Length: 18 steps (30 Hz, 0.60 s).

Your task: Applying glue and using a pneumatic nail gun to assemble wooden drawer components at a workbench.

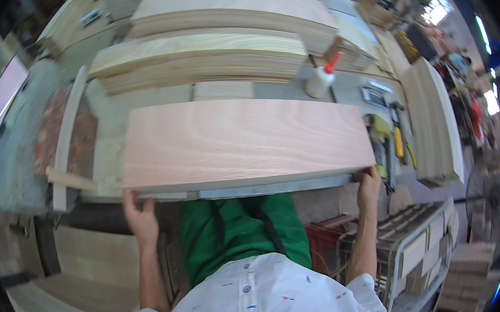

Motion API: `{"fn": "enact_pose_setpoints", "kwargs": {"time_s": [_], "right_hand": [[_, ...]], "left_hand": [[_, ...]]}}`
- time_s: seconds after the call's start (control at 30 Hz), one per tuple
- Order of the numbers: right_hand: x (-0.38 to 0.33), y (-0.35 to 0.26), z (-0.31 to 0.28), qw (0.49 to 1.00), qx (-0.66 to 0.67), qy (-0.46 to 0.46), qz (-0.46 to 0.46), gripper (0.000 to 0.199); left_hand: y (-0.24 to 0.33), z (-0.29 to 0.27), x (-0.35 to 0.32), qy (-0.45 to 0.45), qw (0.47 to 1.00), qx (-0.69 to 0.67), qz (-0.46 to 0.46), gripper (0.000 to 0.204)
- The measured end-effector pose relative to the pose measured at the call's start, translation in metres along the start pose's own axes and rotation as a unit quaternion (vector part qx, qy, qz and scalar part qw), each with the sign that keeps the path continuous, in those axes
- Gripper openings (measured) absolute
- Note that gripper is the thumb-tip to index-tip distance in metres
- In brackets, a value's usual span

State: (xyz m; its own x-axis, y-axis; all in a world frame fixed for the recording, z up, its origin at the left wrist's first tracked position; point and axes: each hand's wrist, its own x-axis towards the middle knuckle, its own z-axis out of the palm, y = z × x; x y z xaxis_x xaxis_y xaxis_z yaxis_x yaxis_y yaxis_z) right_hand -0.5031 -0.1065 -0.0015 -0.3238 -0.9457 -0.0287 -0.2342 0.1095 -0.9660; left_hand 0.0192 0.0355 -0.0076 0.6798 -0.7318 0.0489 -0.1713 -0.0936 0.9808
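Left hand (pixel 141 218) and right hand (pixel 368 188) apparently grip the pinkish board (pixel 248 141) ahead of them by its near corners.

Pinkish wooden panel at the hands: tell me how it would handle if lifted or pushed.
The pinkish wooden panel is probably stiff, since its near edge shows some thickness. Being long, it might tilt if only the left hand or right hand lifted. Its flat face suggests sliding, not rolling.

White patterned shirt (pixel 290 304), grey buttons (pixel 246 289), green lower garment (pixel 235 230), dark straps (pixel 266 222)
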Motion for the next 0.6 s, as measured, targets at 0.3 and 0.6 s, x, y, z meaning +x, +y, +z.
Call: {"fn": "enact_pose_setpoints", "kwargs": {"time_s": [0.3,0.6], "right_hand": [[-0.005,-0.042,0.001,0.976,0.211,-0.033,-0.044,0.069],[-0.011,-0.059,0.040,0.984,0.063,0.020,-0.164,0.059]], "left_hand": [[0.120,-0.028,0.019,0.033,0.924,0.136,0.356,0.049],[0.346,0.024,0.084,0.142,0.737,0.007,0.661,0.032]]}}
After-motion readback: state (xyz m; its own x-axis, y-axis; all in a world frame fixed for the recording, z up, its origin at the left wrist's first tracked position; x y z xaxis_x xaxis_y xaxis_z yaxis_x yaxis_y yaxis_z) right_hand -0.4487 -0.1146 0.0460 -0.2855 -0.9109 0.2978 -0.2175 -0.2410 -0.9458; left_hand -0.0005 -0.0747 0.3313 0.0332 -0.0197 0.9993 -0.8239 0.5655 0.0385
